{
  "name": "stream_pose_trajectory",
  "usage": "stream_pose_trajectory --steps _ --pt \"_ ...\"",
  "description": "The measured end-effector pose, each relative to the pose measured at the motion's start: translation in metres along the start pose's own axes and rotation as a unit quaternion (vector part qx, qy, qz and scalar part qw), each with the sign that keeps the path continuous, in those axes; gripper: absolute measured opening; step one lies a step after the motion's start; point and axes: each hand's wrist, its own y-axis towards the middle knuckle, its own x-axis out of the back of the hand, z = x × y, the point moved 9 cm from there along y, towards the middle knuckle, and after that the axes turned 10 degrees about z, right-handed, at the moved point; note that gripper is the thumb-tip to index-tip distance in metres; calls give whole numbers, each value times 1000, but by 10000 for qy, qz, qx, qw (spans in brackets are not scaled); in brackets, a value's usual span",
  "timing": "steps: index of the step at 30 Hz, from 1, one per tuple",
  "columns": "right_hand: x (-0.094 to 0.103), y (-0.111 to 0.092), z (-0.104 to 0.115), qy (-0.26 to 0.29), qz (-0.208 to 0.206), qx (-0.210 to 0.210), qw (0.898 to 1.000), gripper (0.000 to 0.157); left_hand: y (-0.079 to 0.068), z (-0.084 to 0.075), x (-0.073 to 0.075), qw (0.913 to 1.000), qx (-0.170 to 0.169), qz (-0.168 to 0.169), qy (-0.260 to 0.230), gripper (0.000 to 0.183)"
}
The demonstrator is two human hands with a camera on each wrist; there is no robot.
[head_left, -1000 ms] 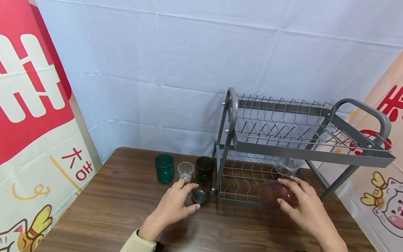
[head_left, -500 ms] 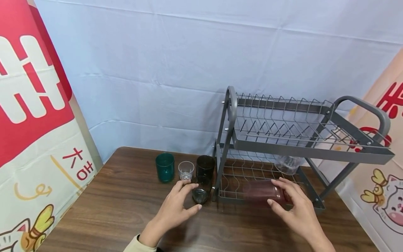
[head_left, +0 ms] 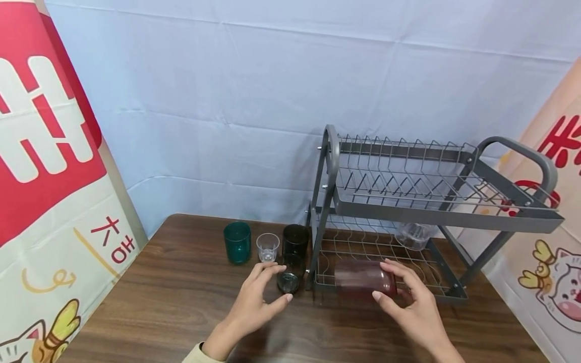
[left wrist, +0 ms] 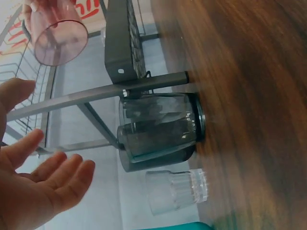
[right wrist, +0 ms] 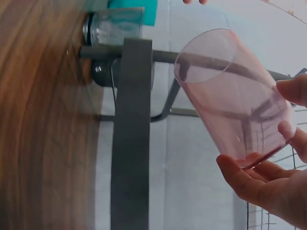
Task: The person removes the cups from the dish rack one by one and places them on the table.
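Observation:
My right hand grips a clear pinkish-red cup around its base end. The cup lies sideways in the air in front of the dish rack's lower tier, its mouth facing left. In the right wrist view, thumb and fingers pinch the base of the pink cup. My left hand is held above the table with fingers spread and nothing in them. Just beyond its fingertips stands a smoky grey glass, upright. The left wrist view shows that grey glass apart from the hand.
A two-tier grey dish rack stands at the right, with a clear glass on its lower tier. Left of the rack are a teal cup, a small clear glass and a dark cup on the wooden table.
My right hand has moved left with the pink cup, which now shows more of its side near the rack's front. The left hand has barely moved.

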Motion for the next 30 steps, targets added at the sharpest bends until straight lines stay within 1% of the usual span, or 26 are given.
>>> stream_pose_trajectory --steps 5,9,12,14,18,21,24,26,30 --pt "-9 -2 -2 684 15 -11 9977 57 0 -1 0 9987 -233 -157 -426 55" --pt "-16 -3 1 1169 55 203 9929 56 0 0 -2 9963 -374 -106 -767 57" --pt "-22 -3 2 1387 178 286 9898 54 0 -2 -6 9942 -492 8 -952 61" --pt "-27 -3 2 1545 277 265 9872 53 1 -6 -7 9919 -593 75 -1119 63" --pt "-35 -1 4 1860 492 338 9807 50 3 -26 0 9851 -850 135 -1490 62" --pt "-40 0 5 2077 568 364 9759 49 4 -41 6 9807 -1057 97 -1644 60" --pt "-44 0 6 2244 568 330 9723 49 5 -45 6 9760 -1170 79 -1834 59" --pt "-47 0 5 2360 574 301 9696 49 6 -45 4 9723 -1205 73 -2003 59" --pt "-55 0 4 2765 603 417 9582 49 6 -42 -1 9681 -1157 77 -2220 60"
